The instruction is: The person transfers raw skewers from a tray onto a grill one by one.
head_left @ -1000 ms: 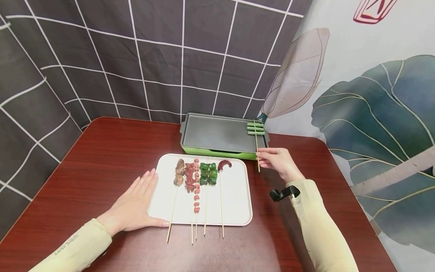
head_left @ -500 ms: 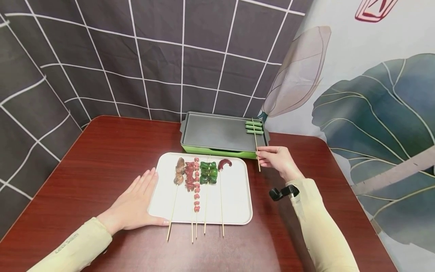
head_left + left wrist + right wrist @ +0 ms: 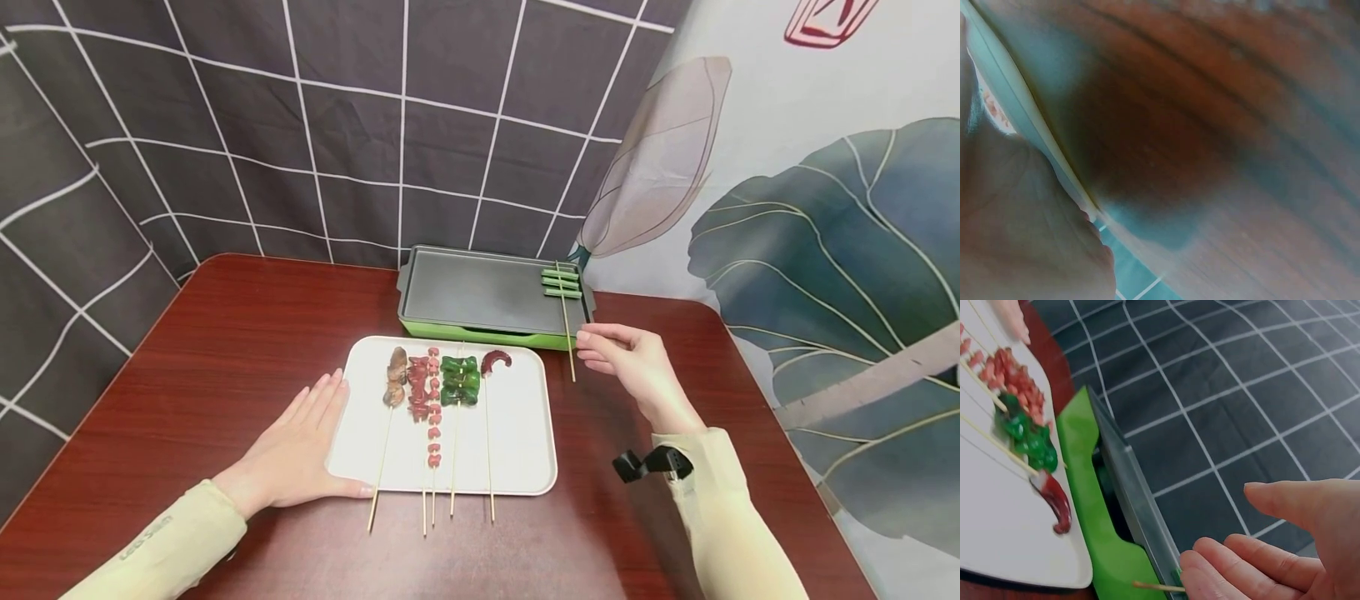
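In the head view, my left hand [image 3: 288,450] lies with straight fingers along the left edge of the white tray [image 3: 525,442], thumb at its near corner. Its palm [image 3: 1035,219] shows beside the tray's rim [image 3: 1022,94] in the left wrist view. On the griddle's right end lies a skewer of green bean-like pieces [image 3: 561,283], its bare stick jutting over the front edge. My right hand [image 3: 633,362] is just right of that stick, holding nothing. Thumb and fingers [image 3: 1235,559] stand apart in the right wrist view, with the stick's tip [image 3: 1157,587] nearby.
The grey griddle [image 3: 465,287] with its green base stands behind the tray. Skewers on the tray carry brown pieces [image 3: 395,379], red pieces [image 3: 418,387], small pink pieces [image 3: 434,433], green pepper-like pieces [image 3: 460,382] and a dark red curl [image 3: 496,361]. Their sticks overhang the near edge.
My right hand has let go of the green skewer's stick and moved slightly right. The skewer had shifted slightly left and now lies still. My left hand stays at the tray.
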Demonstrator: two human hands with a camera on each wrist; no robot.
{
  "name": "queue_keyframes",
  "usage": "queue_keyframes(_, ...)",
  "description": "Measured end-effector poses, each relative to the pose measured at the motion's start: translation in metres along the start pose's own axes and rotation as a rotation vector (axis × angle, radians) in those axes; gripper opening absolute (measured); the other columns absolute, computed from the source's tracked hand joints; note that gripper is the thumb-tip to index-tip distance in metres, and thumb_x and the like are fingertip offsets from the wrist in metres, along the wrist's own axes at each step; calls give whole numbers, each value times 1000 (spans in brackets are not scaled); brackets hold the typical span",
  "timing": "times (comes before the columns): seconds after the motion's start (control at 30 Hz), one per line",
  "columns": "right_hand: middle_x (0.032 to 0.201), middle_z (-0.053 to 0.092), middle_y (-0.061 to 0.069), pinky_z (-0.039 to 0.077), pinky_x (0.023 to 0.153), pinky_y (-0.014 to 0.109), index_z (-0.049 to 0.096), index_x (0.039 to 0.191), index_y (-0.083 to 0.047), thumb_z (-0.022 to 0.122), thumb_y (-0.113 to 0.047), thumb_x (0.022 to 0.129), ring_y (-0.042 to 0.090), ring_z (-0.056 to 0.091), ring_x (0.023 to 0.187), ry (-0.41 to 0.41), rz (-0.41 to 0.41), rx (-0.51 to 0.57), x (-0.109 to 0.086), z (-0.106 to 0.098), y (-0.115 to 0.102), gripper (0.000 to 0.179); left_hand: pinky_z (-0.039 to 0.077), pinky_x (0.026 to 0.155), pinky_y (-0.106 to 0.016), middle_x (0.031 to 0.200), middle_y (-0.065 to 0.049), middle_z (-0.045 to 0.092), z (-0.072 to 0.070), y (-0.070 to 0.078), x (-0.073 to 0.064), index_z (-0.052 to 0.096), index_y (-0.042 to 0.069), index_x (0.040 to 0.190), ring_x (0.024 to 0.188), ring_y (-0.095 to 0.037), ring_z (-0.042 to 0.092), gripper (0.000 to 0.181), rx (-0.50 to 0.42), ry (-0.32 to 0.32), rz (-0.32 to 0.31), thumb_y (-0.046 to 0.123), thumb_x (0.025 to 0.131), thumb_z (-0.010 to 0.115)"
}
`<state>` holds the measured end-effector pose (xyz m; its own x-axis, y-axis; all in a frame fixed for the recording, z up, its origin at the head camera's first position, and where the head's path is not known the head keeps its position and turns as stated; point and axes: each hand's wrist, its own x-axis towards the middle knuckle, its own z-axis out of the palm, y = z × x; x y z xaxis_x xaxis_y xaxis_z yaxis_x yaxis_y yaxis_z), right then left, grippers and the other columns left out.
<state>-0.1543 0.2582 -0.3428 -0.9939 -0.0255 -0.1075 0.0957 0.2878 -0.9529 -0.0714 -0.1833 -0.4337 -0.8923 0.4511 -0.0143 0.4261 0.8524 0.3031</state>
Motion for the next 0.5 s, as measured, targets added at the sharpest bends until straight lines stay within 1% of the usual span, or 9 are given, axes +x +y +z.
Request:
queue_keyframes(0.17,114,72,19,57,88,35,60,132,11,72,-21,97,22,74,97,-45,-19,27,-16,8,-1,49,17,120,-54,164,-29,15,0,0,0,22,-13,155,151,-42,16,141,2,1,-1,95,70,53)
queue_keyframes(0.23,114,73,17,57,89,35,62,131,9,73,-21,96,20,74,97,-65,-26,18,-22,12,1,47,17,120,-54,164,-29,15,0,-1,0,22,-13,155,151,-42,16,141,7,2,-2,95,70,52)
queue_keyframes(0.3,114,73,17,57,89,35,63,129,9,74,-20,96,21,73,99,-90,-32,10,-26,17,3,45,16,120,-54,164,-29,15,0,-1,0,22,-13,155,151,-42,16,141,7,3,-1,95,70,53)
queue_keyframes(0.33,114,72,17,57,89,35,64,128,8,73,-19,96,22,73,100,-104,-33,4,-28,19,4,43,16,120,-54,164,-29,15,0,-1,0,23,-13,155,151,-42,16,140,7,4,0,95,70,53)
queue_keyframes(0.5,118,70,22,56,91,38,65,127,9,73,-13,95,34,69,107,-151,-22,6,-37,29,11,39,16,120,-54,164,-29,15,0,0,-1,23,-13,155,151,-43,16,140,4,4,4,94,70,54)
